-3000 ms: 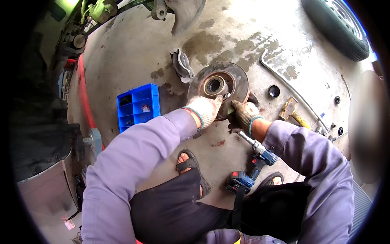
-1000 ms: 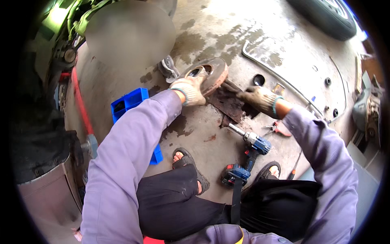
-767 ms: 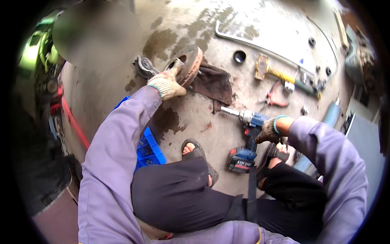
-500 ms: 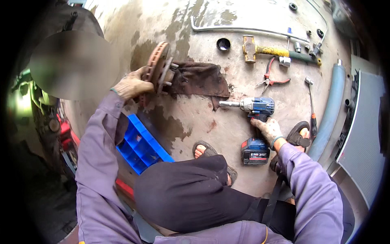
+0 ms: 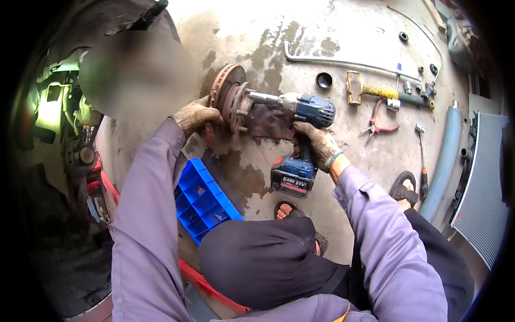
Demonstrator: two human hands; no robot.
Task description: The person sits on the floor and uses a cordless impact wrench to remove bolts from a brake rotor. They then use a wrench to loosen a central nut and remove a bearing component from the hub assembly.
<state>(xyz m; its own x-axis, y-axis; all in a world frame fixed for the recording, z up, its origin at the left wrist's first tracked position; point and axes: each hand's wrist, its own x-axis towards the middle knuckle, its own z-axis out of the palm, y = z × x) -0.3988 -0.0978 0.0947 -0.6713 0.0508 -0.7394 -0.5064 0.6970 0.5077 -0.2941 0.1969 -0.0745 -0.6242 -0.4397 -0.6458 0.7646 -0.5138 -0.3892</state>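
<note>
My gloved left hand grips a rusty brake disc by its left side, holding it on edge. A hub with several studs sits on the disc's right face. My gloved right hand is wrapped round the handle of a blue cordless impact wrench, whose black battery pack hangs below. The wrench points left, its long socket at one of the upper studs; I cannot tell how far the socket goes over it. Behind the wrench lies a dark, stained cloth, partly hidden.
A blue compartment tray lies below my left forearm. To the right are a sledgehammer, red-handled pliers, a long-handled socket tool, a grey-blue pipe and a radiator. A bent metal bar lies farther off.
My right hand has lifted the impact wrench and brought it left, so its socket meets the hub studs. The disc stays in my left hand. The whole view has shifted somewhat.
</note>
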